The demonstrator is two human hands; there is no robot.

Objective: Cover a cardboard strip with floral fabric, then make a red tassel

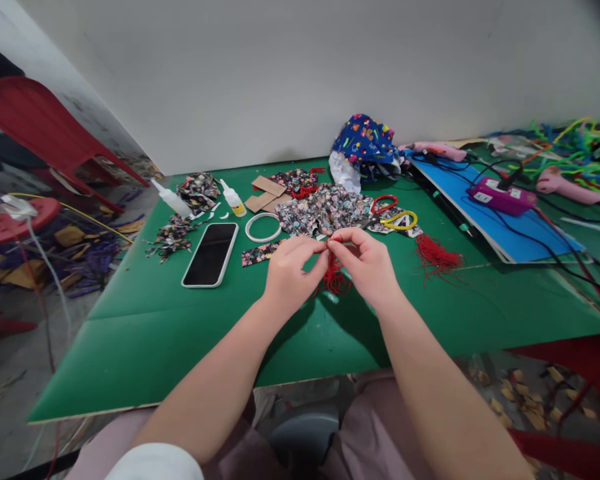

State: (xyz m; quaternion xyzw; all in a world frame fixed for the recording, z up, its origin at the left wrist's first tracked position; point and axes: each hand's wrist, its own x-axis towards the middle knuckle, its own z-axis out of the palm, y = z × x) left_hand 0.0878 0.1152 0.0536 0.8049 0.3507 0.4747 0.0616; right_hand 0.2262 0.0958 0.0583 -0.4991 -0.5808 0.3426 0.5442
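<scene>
Both my hands meet over the middle of the green table (145,333). My left hand (293,267) and my right hand (367,263) are each closed in a pinch on the top of a red tassel (335,279), whose threads hang down between them. A second red tassel (435,255) lies on the table to the right. Just behind my hands lies flowered fabric (325,208), with scissors with red and yellow handles (393,212) beside it.
A black phone (211,253) lies at the left, near a white ring (263,227), two glue bottles (233,198), cardboard pieces (266,192) and fabric scraps (173,237). At the back right are a blue board (510,227), pink glue guns (567,185), cables and a patterned blue cloth (365,143). Red stools (40,127) stand left.
</scene>
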